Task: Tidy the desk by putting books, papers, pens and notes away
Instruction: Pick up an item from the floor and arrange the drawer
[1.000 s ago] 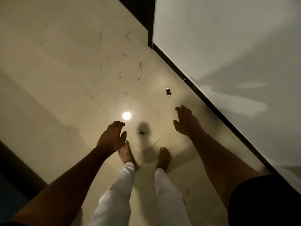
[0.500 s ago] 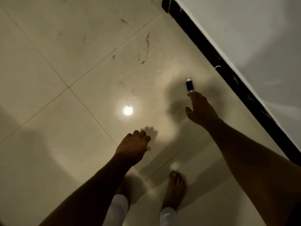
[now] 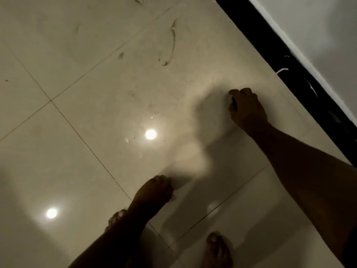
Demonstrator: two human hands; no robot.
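Note:
I am bent low over a glossy beige tiled floor (image 3: 96, 74). My right hand (image 3: 248, 110) reaches down near the wall, its fingers curled round a small black and white object (image 3: 232, 100) on the tile. Only a sliver of that object shows between thumb and fingers. My left hand (image 3: 154, 192) is lower in the view with its fingertips curled down onto the floor. The tiny dark piece that lay there earlier is hidden beneath it, and I cannot tell whether the hand holds it. No desk, books or papers are in view.
A black skirting board (image 3: 289, 60) runs diagonally along the white wall (image 3: 318, 26) at the upper right. My bare feet (image 3: 218, 248) stand at the bottom edge. Two ceiling lights reflect off the tiles, and scuff marks streak the far tile.
I have bent lower. My right hand moved forward and closed round the small black and white object. My left hand came down over the tiny dark piece on the floor.

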